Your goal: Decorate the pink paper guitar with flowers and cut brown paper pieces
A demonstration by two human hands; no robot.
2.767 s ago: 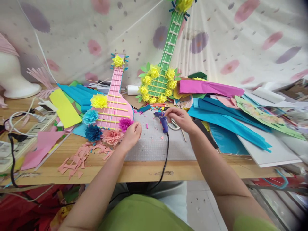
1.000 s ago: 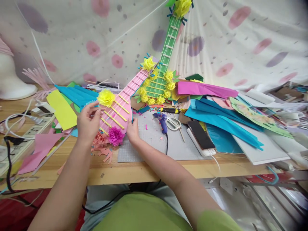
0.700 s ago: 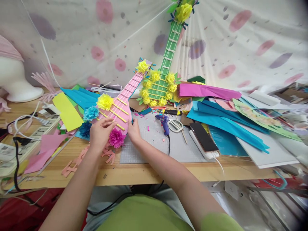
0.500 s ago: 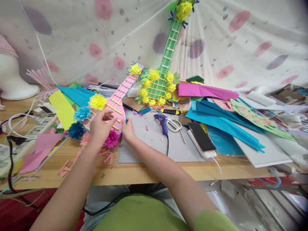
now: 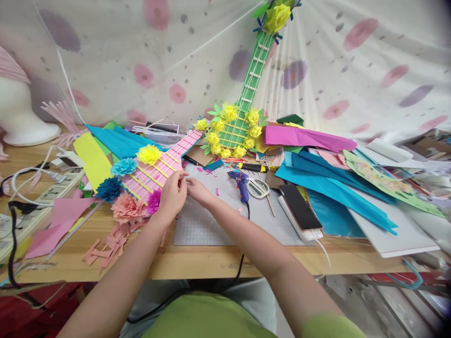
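the pink guitar (image 5: 160, 170) has sunk flatter, left hand (image 5: 175, 191) and right hand (image 5: 198, 190) curled, hold unclear, best kept right of the magenta flower (image 5: 153, 202).

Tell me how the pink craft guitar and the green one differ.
The pink guitar lies nearly flat; the green guitar stands steeply tilted. The pink guitar carries flowers of several colors; the green guitar's are all yellow, with green leaves. The pink guitar's neck has dark crossbars, the green guitar's white ones. Both have pale strings and yellow strips across the body.
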